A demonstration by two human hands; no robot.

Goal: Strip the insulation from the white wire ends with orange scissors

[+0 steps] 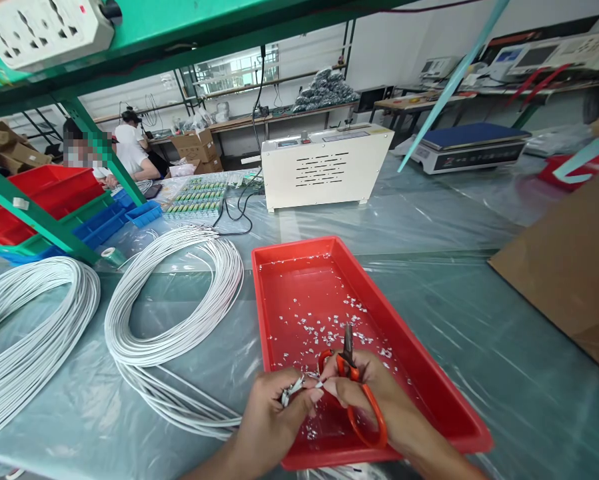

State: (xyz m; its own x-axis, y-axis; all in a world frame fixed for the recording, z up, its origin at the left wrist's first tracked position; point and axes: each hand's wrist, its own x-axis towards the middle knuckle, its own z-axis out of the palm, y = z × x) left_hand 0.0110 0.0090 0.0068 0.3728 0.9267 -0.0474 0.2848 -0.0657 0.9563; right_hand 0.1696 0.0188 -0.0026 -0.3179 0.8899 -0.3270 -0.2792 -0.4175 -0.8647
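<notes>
Over the near half of a red tray (274, 320), my left hand (274, 413) is closed on the ends of some white cables (293, 390). My right hand (374, 387) holds orange-handled scissors (374, 417), their blades pointing away from me. Its thumb and fingertip also pinch at a cable end beside my left fingertips. Small white and silvery scraps (324, 327) lie scattered on the tray floor. Left of the tray rests a coil of white cable (129, 333), whose loose strands run toward my left hand and pass out of sight behind it.
Another cable coil (39, 340) lies at the far left. Behind the tray stands a cream machine (324, 170), with a blue-topped scale (472, 147) to its right. Cardboard (569, 267) juts in from the right. A green shelf frame (104, 153) crosses the left; co-workers (129, 150) sit beyond.
</notes>
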